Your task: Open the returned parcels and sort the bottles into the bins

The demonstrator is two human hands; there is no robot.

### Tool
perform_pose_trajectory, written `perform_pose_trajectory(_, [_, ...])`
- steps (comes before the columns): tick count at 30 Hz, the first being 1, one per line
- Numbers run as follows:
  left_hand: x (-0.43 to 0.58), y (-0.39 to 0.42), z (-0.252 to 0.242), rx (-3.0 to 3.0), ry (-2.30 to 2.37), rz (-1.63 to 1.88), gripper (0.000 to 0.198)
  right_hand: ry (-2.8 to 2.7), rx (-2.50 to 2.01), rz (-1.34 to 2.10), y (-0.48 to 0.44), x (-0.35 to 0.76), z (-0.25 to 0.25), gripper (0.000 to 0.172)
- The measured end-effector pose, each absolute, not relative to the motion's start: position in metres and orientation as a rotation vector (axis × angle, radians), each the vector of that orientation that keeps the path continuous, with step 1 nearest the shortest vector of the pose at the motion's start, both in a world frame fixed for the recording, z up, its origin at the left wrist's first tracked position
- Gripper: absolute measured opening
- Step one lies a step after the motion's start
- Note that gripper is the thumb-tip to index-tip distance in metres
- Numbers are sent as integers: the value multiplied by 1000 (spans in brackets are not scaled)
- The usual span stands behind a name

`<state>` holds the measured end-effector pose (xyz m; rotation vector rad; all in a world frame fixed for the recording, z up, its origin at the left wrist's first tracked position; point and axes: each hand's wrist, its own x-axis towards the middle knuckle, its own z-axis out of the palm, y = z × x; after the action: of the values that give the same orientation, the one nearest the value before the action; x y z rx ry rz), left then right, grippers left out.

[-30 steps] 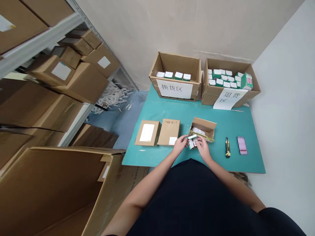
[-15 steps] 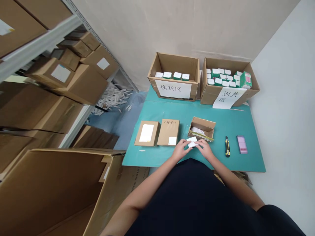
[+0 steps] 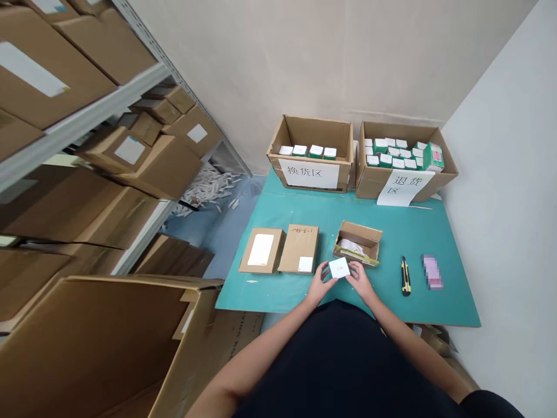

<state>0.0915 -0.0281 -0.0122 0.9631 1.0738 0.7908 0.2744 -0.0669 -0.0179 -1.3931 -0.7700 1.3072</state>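
Between my two hands is a small white box (image 3: 339, 267) with faint print on its top face. My left hand (image 3: 321, 283) grips its left side, with fingers curled at the edge. On the opposite side my right hand (image 3: 360, 280) grips it in the same way. Just beyond my hands stands an open cardboard box (image 3: 359, 231) with whitish packing material inside. Two closed cardboard boxes, one with a blank white label (image 3: 261, 249) and one with handwriting (image 3: 300, 247), lie to the left of my hands.
A yellow-and-black utility knife (image 3: 405, 276) and a pixelated pinkish item (image 3: 432, 271) lie on the green table (image 3: 282, 296) at right. Two labelled cartons (image 3: 285, 175) (image 3: 368, 190) holding green-and-white boxes stand at the back. Loaded shelves (image 3: 143, 87) and a large open carton (image 3: 191, 348) are at left.
The white box's top face now shows more fully, with my fingers moved out to its sides. The whole scene sits lower in view as the camera has tilted up.
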Motion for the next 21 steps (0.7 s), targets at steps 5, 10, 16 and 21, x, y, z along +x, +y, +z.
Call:
perform_pose_trajectory(5, [92,-26,-7,797,1023,800,90,-844,-1331,1414,-67,270,-16,79])
perform_pose_trajectory(10, [77,-27,34,849,1015,783,90,-934,-1366,1331,-72,257,14,72])
perform_pose_trajectory(16, [61,10,130,1013,1088,865,74,-938,-1336,1274,-33,243,107,71])
perform_pose_trajectory(21, [61,86,219,1216,1047,955,68,-998,-1239,1216,41,245,195,80])
